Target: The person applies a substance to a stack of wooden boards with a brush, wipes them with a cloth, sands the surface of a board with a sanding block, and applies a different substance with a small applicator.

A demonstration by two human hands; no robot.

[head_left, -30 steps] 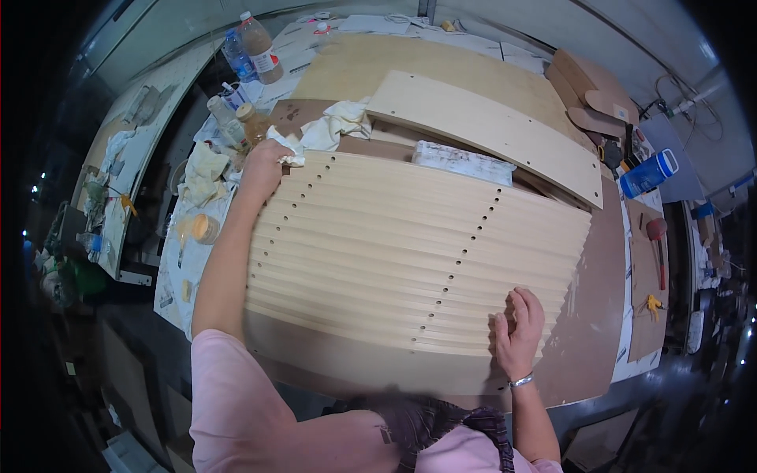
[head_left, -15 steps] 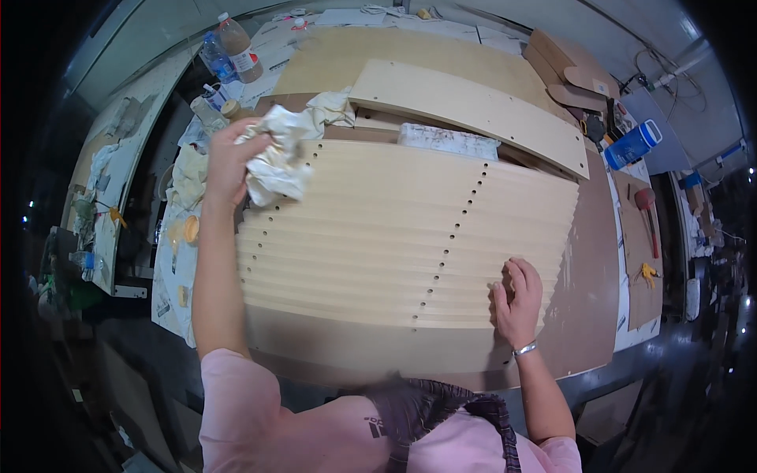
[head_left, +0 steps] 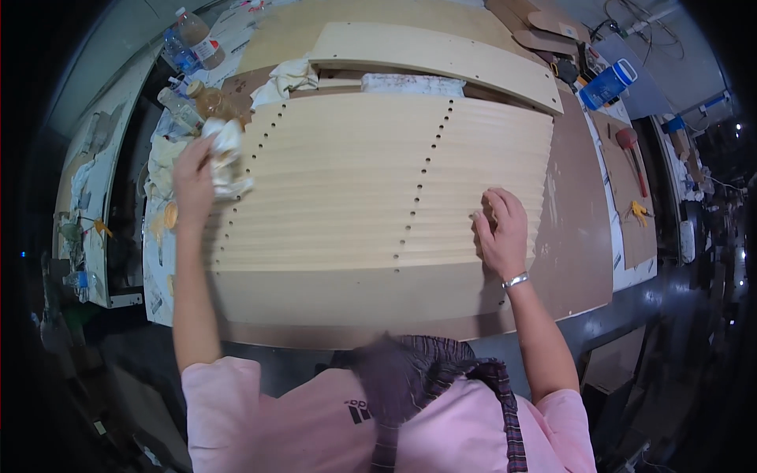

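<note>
A fanned stack of pale curved wooden slats point(head_left: 371, 181) with lines of drilled holes lies across the brown workbench point(head_left: 579, 236). My left hand point(head_left: 193, 169) grips a crumpled white rag point(head_left: 225, 154) at the stack's left edge. Near the right end of the slats, my right hand point(head_left: 501, 232) rests flat on the wood, fingers spread, a silver bracelet on its wrist. A second white rag point(head_left: 285, 79) lies at the stack's far left corner.
A long curved board point(head_left: 441, 59) sits behind the stack. Plastic bottles point(head_left: 193, 102) stand at the far left, a blue bottle point(head_left: 607, 83) at the far right. A red-handled tool point(head_left: 631, 154) and yellow clamp point(head_left: 639, 211) lie on the right side board.
My left hand picked up the white rag at the stack's far left corner and carried it toward me along the left edge. My right hand stayed pressed on the slats.
</note>
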